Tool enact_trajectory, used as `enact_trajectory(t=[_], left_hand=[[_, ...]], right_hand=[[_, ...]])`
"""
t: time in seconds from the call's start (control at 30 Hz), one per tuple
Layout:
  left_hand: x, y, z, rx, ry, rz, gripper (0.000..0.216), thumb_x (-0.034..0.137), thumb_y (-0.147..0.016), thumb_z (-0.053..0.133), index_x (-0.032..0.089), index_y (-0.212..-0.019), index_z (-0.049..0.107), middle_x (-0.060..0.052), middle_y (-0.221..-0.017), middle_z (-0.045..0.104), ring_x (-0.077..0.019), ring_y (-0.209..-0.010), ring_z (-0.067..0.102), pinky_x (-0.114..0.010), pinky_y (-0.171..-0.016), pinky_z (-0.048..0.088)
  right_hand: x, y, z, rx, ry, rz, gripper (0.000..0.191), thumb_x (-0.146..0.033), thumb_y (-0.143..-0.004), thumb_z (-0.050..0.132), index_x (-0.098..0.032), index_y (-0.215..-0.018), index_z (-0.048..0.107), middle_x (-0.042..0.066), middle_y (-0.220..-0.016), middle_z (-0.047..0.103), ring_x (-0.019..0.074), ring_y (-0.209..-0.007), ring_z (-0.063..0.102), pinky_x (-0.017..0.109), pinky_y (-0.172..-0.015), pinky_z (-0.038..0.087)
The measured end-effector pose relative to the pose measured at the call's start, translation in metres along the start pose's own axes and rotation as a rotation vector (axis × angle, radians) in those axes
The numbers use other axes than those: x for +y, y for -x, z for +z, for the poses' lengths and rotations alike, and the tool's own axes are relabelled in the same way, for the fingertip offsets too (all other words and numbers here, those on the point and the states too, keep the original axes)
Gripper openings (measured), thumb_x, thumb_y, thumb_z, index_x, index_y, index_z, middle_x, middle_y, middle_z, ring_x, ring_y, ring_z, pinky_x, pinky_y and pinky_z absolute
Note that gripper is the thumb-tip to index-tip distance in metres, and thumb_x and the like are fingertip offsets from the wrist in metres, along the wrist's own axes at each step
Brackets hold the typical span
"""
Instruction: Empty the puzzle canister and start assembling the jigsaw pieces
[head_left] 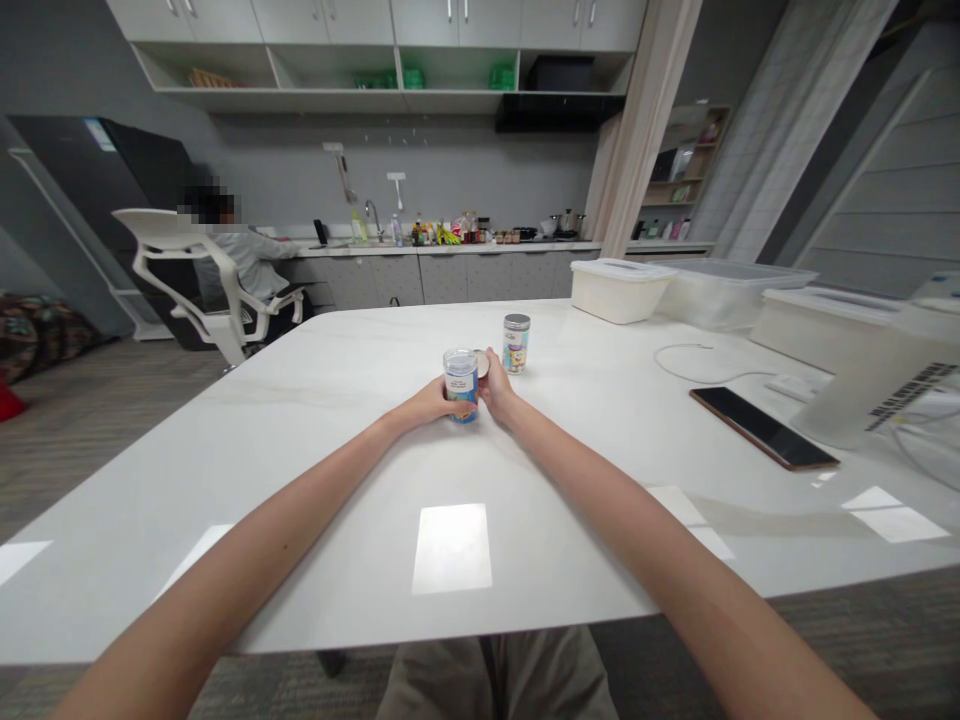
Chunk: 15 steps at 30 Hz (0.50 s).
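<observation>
Over on the far left a person in a grey top [251, 262] is sitting in a white office chair [196, 285], one of each. On the glossy white table [300, 440] the left hand [431, 403] is wrapping its fingers around the small clear plastic jar with a blue label [460, 385], which is standing upright about mid-table, right between both hands. The right hand [496, 392] is touching the jar's other side and pinching a small round pale lid [481, 364] just beside the jar's top. Just behind that, a second clear jar with a dark lid and cartoon label [516, 343] is standing on its own, so that's two jars in total. Further right, one thin white cable [686, 372] is looping near one flat black phone [761, 427], and three lidded plastic storage boxes [619, 290] are lining the far edge.
</observation>
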<state>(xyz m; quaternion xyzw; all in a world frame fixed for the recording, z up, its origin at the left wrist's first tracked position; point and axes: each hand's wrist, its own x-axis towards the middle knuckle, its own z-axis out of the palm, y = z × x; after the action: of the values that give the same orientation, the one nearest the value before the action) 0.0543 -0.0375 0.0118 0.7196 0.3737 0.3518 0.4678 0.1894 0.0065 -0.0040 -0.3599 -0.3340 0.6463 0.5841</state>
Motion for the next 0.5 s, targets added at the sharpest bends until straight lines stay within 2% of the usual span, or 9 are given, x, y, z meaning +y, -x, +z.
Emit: enact_trajectory(t=[0.2, 0.5], left_hand=[[-0.0018, -0.0004, -0.0003, -0.007, 0.002, -0.002, 0.057, 0.037, -0.055, 0.082, 0.011, -0.103, 0.065, -0.014, -0.113, 0.069, -0.0264, -0.101, 0.065, -0.040, -0.093, 0.049], [0.0026, 0.0017, 0.0010, -0.028, -0.011, -0.007, 0.065, 0.039, -0.058, 0.081, 0.011, -0.113, 0.063, -0.014, -0.118, 0.067, -0.0277, -0.104, 0.065, -0.040, -0.093, 0.050]], right_hand=[[-0.0006, 0.0025, 0.0005, -0.013, 0.058, 0.003, 0.048, -0.059, -0.092, 0.036, -0.019, -0.081, 0.061, 0.005, -0.072, 0.070, 0.0204, -0.066, 0.066, 0.030, -0.063, 0.053], [-0.0001, 0.0045, 0.0004, -0.019, 0.091, 0.009, 0.044, -0.056, -0.091, 0.042, -0.019, -0.078, 0.062, 0.004, -0.075, 0.071, 0.0172, -0.065, 0.065, 0.027, -0.061, 0.050]])
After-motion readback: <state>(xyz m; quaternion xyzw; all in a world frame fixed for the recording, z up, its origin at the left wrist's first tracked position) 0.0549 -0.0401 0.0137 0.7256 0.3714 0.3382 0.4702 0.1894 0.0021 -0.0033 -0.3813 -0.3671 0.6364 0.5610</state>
